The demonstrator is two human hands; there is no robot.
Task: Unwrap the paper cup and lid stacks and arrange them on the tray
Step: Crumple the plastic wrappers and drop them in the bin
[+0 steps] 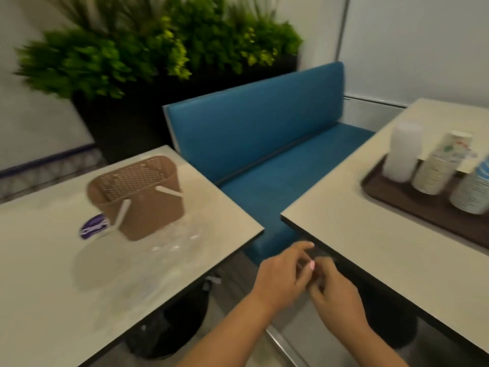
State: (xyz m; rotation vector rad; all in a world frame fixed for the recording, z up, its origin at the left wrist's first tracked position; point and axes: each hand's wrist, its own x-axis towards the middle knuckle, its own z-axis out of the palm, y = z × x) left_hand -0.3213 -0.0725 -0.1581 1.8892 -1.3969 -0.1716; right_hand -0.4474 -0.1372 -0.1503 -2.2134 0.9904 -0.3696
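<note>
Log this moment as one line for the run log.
hands: left and right together in the gap between tables, grip unclear | tray: lid stack, two cup stacks | left table: basket, loose wrap

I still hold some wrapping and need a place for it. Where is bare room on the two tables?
Right table: bare between its near edge and the brown tray. The tray is crowded with cup stacks. Left table: bare near its front left; basket and clear wrap fill the middle.
</note>
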